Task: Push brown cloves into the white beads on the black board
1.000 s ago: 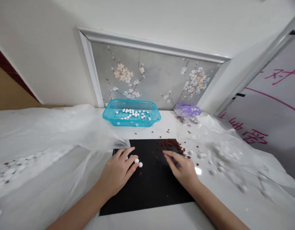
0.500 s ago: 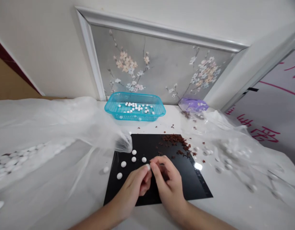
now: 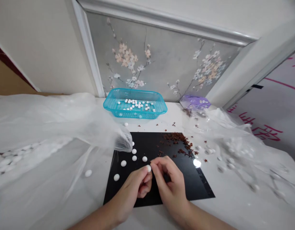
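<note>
The left hand [image 3: 131, 188] grips a small round white foam ball [image 3: 148, 168] between thumb and fingers, above the middle of a glossy black rectangular board [image 3: 195, 188]. The right hand [image 3: 171, 183] meets it there, thumb and forefinger pinched narrow just beside the ball — whether they hold anything is too small to tell. Loose white balls [image 3: 134, 158] lie left of the hands, and dark-red star-shaped bits [image 3: 176, 137] are heaped at the board's far right edge, some spilling onto the white worktop [image 3: 172, 111]. A translucent plastic bag [image 3: 53, 118] overlaps the far left corner, crowding that side; black surface stretches right of the right hand — the roomier side — to the board's edge.
</note>
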Motion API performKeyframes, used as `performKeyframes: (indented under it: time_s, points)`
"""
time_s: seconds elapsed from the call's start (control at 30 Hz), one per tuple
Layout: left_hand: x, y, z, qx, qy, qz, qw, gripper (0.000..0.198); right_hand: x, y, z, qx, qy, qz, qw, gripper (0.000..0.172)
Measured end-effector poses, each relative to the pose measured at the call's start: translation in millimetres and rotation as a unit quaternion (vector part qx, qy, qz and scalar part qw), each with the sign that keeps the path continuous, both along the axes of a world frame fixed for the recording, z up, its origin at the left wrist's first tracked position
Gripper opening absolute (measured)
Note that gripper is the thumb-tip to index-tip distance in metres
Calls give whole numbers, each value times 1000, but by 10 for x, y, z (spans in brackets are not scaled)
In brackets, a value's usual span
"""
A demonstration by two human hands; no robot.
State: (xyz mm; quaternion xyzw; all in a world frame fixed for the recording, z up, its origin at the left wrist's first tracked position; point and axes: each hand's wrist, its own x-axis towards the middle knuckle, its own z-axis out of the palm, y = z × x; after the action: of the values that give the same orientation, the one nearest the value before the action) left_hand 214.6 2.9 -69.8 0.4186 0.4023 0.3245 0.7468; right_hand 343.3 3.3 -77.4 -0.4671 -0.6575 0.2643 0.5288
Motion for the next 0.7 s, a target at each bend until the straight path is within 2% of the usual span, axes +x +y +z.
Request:
performKeyframes:
  time_s: [0.3, 0.53, 0.7]
  points:
    - [-8, -3, -39, 2, -25, 3, 1000, 41, 30, 28, -17, -21, 11, 42, 999, 10]
    - [8, 47, -2, -62, -43, 33, 997, 47, 26, -6, 3, -41, 51, 108, 992, 21]
    - [1, 36, 0, -52, -46, 37, 997, 44, 28, -4, -21, -70, 51, 127, 988, 17]
